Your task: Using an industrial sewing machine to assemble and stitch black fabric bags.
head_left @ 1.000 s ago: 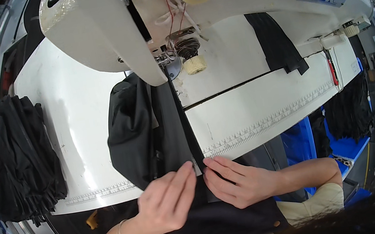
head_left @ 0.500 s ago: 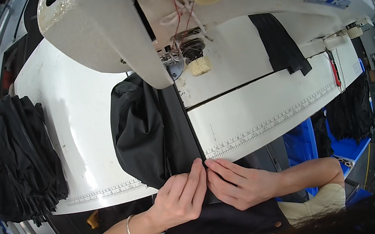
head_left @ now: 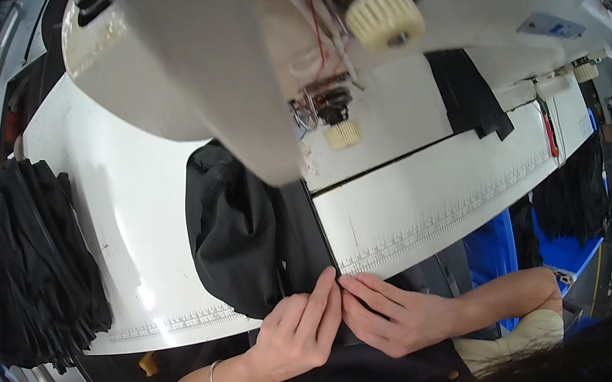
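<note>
Black fabric (head_left: 234, 243) lies on the white machine table (head_left: 130, 204), its straight right edge running from under the sewing machine's pale head (head_left: 213, 69) down to the front edge. My left hand (head_left: 297, 330), with a bangle at the wrist, pinches that edge near the table's rim. My right hand (head_left: 391, 314) grips the same strip just to the right, fingertips almost touching the left's. Both hands' thumbs are largely hidden. The presser mechanism and cream knob (head_left: 341, 132) sit beyond the fabric; the needle itself is hard to make out.
A thick pile of black fabric (head_left: 30, 261) is at the far left. A dark strip (head_left: 472, 94) lies beside the machine's body, near a red-handled tool (head_left: 550, 134). More black pieces (head_left: 570, 195) hang over a blue bin (head_left: 487, 258) at the right. A printed ruler scale lines the table's front.
My hands have drawn closer together, the left moving right with the fabric's edge. Over the last half second the whole view has shifted, setting machine and table lower, with the machine's head blurred.
</note>
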The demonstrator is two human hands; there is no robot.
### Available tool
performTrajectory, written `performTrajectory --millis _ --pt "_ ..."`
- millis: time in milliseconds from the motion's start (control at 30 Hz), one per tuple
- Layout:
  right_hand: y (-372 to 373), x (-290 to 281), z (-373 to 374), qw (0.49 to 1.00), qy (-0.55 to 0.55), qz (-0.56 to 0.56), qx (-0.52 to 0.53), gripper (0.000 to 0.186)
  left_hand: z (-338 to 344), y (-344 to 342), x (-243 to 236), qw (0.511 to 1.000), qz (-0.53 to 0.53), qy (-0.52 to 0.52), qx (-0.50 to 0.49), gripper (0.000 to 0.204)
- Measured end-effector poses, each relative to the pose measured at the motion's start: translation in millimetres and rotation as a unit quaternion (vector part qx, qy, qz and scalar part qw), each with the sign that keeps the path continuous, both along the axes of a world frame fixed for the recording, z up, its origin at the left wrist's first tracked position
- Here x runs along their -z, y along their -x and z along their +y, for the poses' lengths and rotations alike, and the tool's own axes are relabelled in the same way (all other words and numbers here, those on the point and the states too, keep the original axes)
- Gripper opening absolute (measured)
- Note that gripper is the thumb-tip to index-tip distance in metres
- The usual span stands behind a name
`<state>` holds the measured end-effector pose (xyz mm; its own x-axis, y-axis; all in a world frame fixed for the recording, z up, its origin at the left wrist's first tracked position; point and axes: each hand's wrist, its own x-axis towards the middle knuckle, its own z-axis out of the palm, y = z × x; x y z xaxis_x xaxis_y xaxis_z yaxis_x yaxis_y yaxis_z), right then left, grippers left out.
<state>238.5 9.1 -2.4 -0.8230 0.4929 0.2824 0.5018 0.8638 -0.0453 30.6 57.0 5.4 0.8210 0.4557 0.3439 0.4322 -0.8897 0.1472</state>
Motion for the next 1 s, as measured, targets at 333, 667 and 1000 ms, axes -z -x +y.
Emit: performTrajectory --millis 333,667,1000 --pt "-1 12 41 0.993 0.103 0.048 -0.033 0.037 41 6 2 0.997 0.037 0.061 0.017 0.035" --pt "-3 14 112 0.997 -0.021 0.075 0.023 0.034 95 4 25 0.992 -0.023 0.114 -0.044 0.026" --pt "-10 30 119 0.997 0.007 0.069 0.025 0.026 114 17 5 0.78 -0.223 0.54 -0.226 0.022"
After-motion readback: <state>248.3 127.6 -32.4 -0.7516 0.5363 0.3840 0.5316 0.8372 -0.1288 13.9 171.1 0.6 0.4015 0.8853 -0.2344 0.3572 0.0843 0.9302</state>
